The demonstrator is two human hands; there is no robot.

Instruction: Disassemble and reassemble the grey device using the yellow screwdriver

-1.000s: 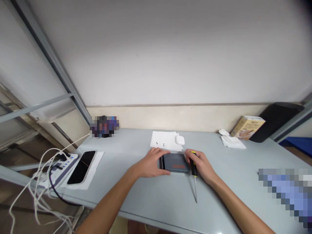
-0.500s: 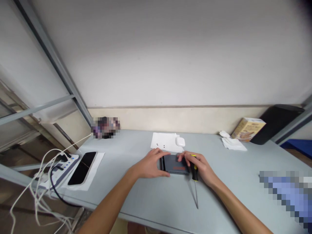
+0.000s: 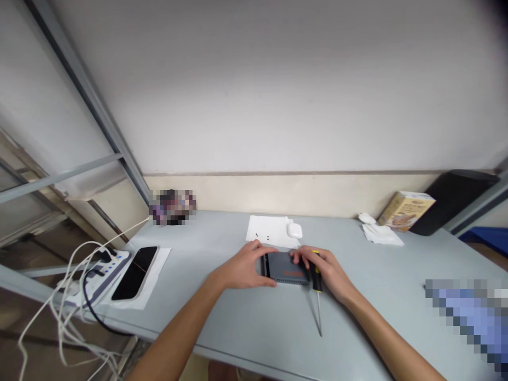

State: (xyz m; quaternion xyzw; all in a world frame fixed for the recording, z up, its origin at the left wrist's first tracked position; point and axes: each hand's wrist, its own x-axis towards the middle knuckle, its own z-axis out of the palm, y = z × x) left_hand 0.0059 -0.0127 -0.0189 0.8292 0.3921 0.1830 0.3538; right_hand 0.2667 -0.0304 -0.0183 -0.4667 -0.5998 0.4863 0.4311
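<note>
A dark grey box-shaped device (image 3: 286,267) with reddish lettering lies on the table. My left hand (image 3: 248,267) grips its left end, thumb on the near side and fingers on the far side. My right hand (image 3: 323,270) has its fingertips on the device's right part and holds a black and yellow screwdriver (image 3: 317,278) in the palm, its shaft pointing toward the table's front edge. Behind the device, several tiny dark screws (image 3: 268,237) rest on a white paper (image 3: 272,225), beside a white rounded case (image 3: 294,230).
On the left lie a phone (image 3: 135,272) on white paper and a power strip (image 3: 103,280) with tangled cables. A yellow box (image 3: 408,211), crumpled tissues (image 3: 383,234) and a black object (image 3: 452,198) stand at the back right. Blurred items are at far left back and right.
The screwdriver's tip has shifted very slightly up and left. My left hand keeps its grip on the device, and the view has moved a little.
</note>
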